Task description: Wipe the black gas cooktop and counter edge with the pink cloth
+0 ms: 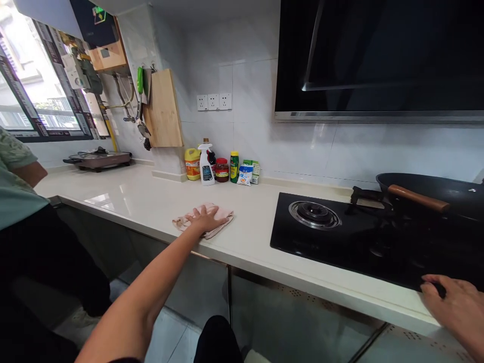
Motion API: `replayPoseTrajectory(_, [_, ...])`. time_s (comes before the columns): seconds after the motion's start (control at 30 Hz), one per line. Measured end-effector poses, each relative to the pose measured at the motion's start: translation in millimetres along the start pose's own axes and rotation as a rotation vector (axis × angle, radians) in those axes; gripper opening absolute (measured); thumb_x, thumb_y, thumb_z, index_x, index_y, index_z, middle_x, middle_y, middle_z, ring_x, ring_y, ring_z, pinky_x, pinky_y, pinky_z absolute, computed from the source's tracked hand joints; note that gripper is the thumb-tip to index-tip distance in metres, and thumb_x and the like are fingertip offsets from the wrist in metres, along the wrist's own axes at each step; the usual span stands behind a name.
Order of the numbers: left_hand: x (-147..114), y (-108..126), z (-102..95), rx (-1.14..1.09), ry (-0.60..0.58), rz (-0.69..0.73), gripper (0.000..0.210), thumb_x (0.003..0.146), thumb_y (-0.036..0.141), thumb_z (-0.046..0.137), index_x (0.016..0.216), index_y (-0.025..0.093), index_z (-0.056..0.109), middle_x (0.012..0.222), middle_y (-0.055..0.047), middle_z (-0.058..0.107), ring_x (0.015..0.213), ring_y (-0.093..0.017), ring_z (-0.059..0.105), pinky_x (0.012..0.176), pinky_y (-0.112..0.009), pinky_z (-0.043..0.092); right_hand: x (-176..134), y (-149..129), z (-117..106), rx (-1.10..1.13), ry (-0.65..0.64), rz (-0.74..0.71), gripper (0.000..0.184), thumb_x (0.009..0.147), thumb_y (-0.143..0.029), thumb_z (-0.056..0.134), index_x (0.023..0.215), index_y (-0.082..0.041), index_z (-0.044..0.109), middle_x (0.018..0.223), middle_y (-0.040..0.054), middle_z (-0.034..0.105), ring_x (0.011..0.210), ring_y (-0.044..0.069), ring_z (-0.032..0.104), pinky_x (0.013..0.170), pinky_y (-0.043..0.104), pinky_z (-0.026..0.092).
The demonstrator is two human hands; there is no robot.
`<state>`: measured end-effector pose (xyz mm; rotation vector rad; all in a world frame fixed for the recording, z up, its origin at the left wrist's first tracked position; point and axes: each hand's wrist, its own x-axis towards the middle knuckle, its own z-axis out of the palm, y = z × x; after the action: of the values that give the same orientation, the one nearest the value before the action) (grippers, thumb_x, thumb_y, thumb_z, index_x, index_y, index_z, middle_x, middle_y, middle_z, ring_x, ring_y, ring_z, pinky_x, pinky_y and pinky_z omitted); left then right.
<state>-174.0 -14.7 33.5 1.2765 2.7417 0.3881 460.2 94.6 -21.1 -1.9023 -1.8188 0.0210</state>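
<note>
L hand [204, 219] on cloth [218, 230], spray btl [206, 169] behind, wok [459, 192] on hob [308, 242]

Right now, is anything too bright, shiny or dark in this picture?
Head view: the window is partly washed out white; head view: pale reflections shine on the countertop, left of the cloth; head view: the range hood looks nearly black.

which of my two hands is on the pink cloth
Your left hand, spread flat on the pink cloth on the counter; your right hand is apart from it, at the front edge of the black hob.
</note>
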Motion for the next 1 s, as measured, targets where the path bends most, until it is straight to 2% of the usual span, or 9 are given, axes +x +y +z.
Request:
replayPoseTrajectory(0.17, [21.1, 72.5, 22.9, 0.034, -0.038, 0.095, 0.114, 0.063, 0.101, 0.037, 0.159, 0.04, 0.033, 0.172, -0.016, 0.01, 0.151, -0.06, -0.002, 0.104, -0.086, -0.004, 5.3, 6.6, 8.4, -0.01, 0.051, -0.045, 0.05, 0.083, -0.05, 0.04, 0.108, -0.022, 0.072, 0.117, 0.0213, 0.064, 0.106, 0.046, 0.059, 0.08, 0.058, 0.052])
replayPoseTrajectory(0.3, [23.8, 129.2, 42.9, 0.074, -0.084, 0.238, 0.1, 0.075, 0.094, 0.033, 0.159, 0.04, 0.031, 0.173, -0.015, 0.008, 0.15, -0.061, -0.002, 0.102, -0.089, -0.004, 10.5, 14.3, 15.8, -0.043, 0.06, -0.055, 0.052, 0.083, -0.051, 0.04, 0.111, -0.021, 0.072, 0.117, 0.0176, 0.064, 0.105, 0.044, 0.059, 0.081, 0.056, 0.053])
replayPoseTrajectory(0.43, [10.3, 160.0, 55.3, 0.082, -0.118, 0.382, 0.079, 0.089, 0.079, 0.032, 0.159, 0.041, 0.033, 0.173, -0.012, 0.012, 0.152, -0.057, 0.002, 0.105, -0.087, 0.002, 11.5, 15.8, 16.7, -0.045, 0.044, -0.059, 0.053, 0.085, -0.052, 0.039, 0.112, -0.021, 0.072, 0.118, 0.016, 0.064, 0.105, 0.042, 0.059, 0.08, 0.054, 0.054])
replayPoseTrajectory(0.53, [-12.4, 158.1, 55.2, 0.093, -0.149, 0.495, 0.068, 0.096, 0.066, 0.033, 0.159, 0.041, 0.03, 0.172, -0.01, 0.016, 0.154, -0.052, 0.006, 0.108, -0.084, 0.008, 11.1, 18.6, 18.3, -0.034, 0.068, -0.079, 0.051, 0.085, -0.052, 0.04, 0.11, -0.021, 0.073, 0.115, 0.0154, 0.065, 0.102, 0.041, 0.06, 0.079, 0.053, 0.054])
replayPoseTrajectory(0.7, [-70.5, 121.8, 46.8, 0.118, -0.156, 0.657, 0.06, 0.101, 0.054, 0.035, 0.158, 0.039, 0.034, 0.171, -0.008, 0.021, 0.155, -0.046, 0.008, 0.112, -0.081, 0.011, 11.8, 23.9, 21.3, 0.018, 0.078, -0.101, 0.051, 0.083, -0.052, 0.042, 0.108, -0.02, 0.074, 0.116, 0.0165, 0.066, 0.104, 0.042, 0.061, 0.083, 0.057, 0.054])
replayPoseTrajectory(0.87, [-129.0, 84.3, 48.9, 0.077, -0.053, 0.777, 0.057, 0.102, 0.053, 0.036, 0.156, 0.035, 0.041, 0.168, -0.011, 0.03, 0.154, -0.045, 0.018, 0.113, -0.079, 0.016, 8.7, 17.1, 15.0, 0.037, 0.042, -0.069, 0.054, 0.082, -0.053, 0.041, 0.11, -0.02, 0.073, 0.122, 0.0185, 0.065, 0.11, 0.045, 0.059, 0.087, 0.057, 0.053])
replayPoseTrajectory(1.0, [-162.3, 76.7, 58.9, 0.0, 0.034, 0.854, 0.055, 0.097, 0.05, 0.049, 0.151, 0.041, 0.047, 0.164, -0.009, 0.038, 0.152, -0.044, 0.025, 0.115, -0.076, 0.016, 12.4, 23.9, 21.2, 0.015, 0.054, -0.06, 0.048, 0.084, -0.054, 0.039, 0.104, -0.027, 0.073, 0.123, 0.0171, 0.066, 0.11, 0.043, 0.061, 0.085, 0.055, 0.054])
